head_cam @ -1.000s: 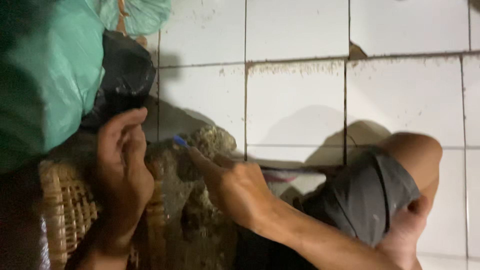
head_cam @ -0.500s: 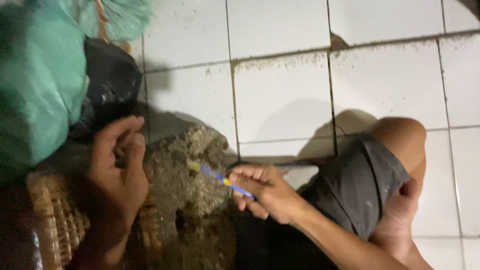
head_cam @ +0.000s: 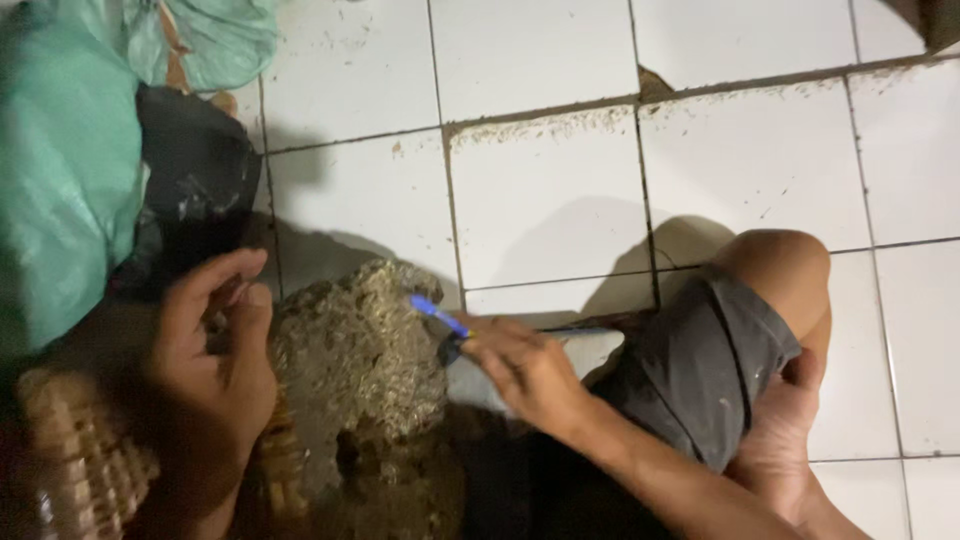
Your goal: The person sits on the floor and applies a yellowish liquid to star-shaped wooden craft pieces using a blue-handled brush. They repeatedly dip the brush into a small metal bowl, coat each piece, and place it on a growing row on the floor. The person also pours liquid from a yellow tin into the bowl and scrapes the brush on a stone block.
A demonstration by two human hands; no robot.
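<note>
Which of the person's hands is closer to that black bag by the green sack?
The left hand is nearer: it lies just below the black bag. The right hand, holding a blue tool, is well off to the bag's right, beyond the rough lump.

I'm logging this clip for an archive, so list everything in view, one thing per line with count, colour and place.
Rough lump: one, grey-brown and crusty, low centre, between the hands.
Thin tool: one, blue, its tip against the lump's upper right edge.
Woven basket: one, tan, bottom left corner.
Plastic bags: at least two, green, upper left.
Dark bag: one, black, beside the green bags.
Floor tiles: many, white with dirty joints, one chipped near the top.
Shorts: one pair, grey, over the bent leg at right.
Bare foot: one, lower right.
Left hand: resting on the lump's left side.
Right hand: gripping the blue tool.
</note>
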